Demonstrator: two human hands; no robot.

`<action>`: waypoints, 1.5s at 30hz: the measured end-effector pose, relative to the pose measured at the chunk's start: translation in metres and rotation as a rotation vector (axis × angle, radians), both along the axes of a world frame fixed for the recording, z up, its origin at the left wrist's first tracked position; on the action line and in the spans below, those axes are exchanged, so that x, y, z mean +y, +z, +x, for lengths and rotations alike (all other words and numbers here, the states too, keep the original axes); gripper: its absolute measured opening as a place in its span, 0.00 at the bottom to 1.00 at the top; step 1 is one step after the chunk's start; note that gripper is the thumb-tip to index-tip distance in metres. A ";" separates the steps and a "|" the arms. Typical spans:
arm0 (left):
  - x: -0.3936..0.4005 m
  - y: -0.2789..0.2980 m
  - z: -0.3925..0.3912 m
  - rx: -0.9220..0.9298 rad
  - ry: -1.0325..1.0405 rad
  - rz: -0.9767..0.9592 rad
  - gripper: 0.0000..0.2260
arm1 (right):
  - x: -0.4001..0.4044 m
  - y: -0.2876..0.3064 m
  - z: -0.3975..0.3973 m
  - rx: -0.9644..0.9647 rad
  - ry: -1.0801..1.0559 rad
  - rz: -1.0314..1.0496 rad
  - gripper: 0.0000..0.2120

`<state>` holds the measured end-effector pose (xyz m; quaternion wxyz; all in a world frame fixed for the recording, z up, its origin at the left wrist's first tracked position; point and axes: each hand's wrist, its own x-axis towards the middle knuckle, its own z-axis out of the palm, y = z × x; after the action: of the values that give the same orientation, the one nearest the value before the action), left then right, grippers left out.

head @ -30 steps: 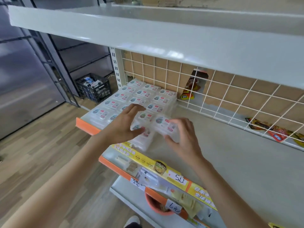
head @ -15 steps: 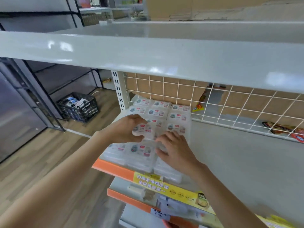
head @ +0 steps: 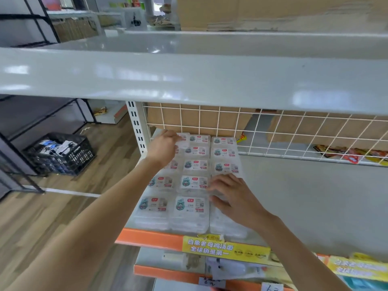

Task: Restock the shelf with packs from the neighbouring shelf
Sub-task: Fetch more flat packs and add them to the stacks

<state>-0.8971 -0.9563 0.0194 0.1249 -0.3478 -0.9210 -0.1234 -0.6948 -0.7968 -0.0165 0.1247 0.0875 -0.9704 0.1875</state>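
Left hand: the left hand (head: pixel 162 147) is reaching to the back row, its fingertips curling onto a clear plastic pack (head: pixel 183 140) by the wire grid (head: pixel 273 127).
Right hand: the right hand (head: pixel 233 196) is lying with fingers spread and flat, pressing a front-column pack under them.
Packs: labelled clear packs (head: pixel 194 181) are sitting in three columns on the grey shelf (head: pixel 304 196), between the two hands.
Handling: probably light, stiff, slick shells; pinching the side edges looks safest.
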 end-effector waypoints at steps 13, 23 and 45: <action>0.010 0.001 0.034 -0.031 -0.151 0.017 0.17 | 0.001 0.015 0.016 0.051 -0.046 0.055 0.16; 0.084 0.018 0.141 0.062 -0.527 -0.007 0.14 | 0.061 0.029 0.111 0.063 -0.155 0.299 0.17; 0.420 -0.011 0.465 -0.075 -1.169 -0.069 0.16 | 0.282 0.005 0.474 0.039 -0.853 0.202 0.18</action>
<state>-0.4324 -0.5366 0.0088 -0.0080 -0.7974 -0.5835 -0.1539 -0.2204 -0.5151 -0.0117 0.2001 -0.3055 -0.9307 0.0216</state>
